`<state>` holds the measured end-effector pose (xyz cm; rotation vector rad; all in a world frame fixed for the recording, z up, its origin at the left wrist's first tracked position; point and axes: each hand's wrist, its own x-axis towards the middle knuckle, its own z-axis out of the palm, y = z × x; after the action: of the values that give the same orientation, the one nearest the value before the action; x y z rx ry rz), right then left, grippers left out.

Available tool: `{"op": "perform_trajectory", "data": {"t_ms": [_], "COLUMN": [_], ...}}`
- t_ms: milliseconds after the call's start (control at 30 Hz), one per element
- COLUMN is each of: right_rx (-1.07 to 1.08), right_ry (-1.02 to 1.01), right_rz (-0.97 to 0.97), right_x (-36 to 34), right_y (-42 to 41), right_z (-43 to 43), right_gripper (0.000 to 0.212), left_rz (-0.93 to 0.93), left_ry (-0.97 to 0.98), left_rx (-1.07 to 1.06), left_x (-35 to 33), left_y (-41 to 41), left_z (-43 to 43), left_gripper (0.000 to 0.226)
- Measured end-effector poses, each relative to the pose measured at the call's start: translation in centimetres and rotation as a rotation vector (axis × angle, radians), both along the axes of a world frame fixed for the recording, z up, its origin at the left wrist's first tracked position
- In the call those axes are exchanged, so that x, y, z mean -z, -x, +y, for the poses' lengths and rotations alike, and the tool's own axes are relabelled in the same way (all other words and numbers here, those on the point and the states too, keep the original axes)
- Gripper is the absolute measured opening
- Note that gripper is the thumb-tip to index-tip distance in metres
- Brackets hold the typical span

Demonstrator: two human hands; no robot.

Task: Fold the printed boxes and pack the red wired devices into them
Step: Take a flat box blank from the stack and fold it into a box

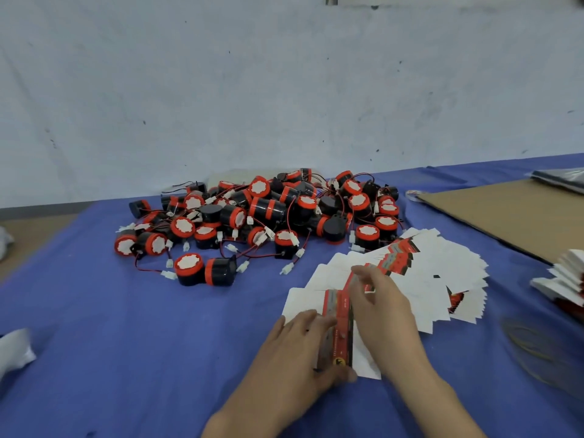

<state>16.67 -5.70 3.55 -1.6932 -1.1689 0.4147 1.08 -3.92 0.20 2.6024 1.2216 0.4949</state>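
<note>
Blue-clothed tabletop (94, 311) under a pale scuffed wall. Nearest, one flat red-and-white printed cardboard box blank (343, 314), gripped at its near edge by left hand (300, 339), pinched at the far end by right hand (384, 308) (blurred, so both grips only probable). Beneath it, fanned spread of like blanks (442, 279), dozens; second stack (568, 276) at far right. Beyond, heap of red-capped black wired devices (262, 213), roughly fifty, too tangled to count exactly. No box folded, none packed: barely begun.
</note>
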Motion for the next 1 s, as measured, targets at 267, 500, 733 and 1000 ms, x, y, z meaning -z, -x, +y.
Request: {"op": "perform_trajectory", "data": {"t_ms": [267,500,733,1000], "right_rx": [0.015,-0.011,-0.273,-0.361], "right_ry": [-0.238,-0.446,-0.246,-0.152], "right_rz": [0.555,0.546,0.33,0.167], "right_x": [-1.6,-2.4,-2.0,-1.5], "right_y": [-1.2,-0.6,1.7,3.4], "right_z": [-0.1,-0.4,-0.3,-0.4], "right_gripper": [0.024,0.028,0.047,0.073], "left_rz": [-0.01,-0.651,-1.17,-1.237], "left_ry": [-0.153,0.043,0.533,0.887], "left_rx": [0.001,-0.15,-0.063,0.068], "left_x": [-0.5,-3.7,-6.3,-6.8], "left_y": [0.5,1.2,1.3,1.7], "left_z": [-0.5,-0.9,-2.1,-2.6], "left_gripper": [0.067,0.02,0.024,0.023]}}
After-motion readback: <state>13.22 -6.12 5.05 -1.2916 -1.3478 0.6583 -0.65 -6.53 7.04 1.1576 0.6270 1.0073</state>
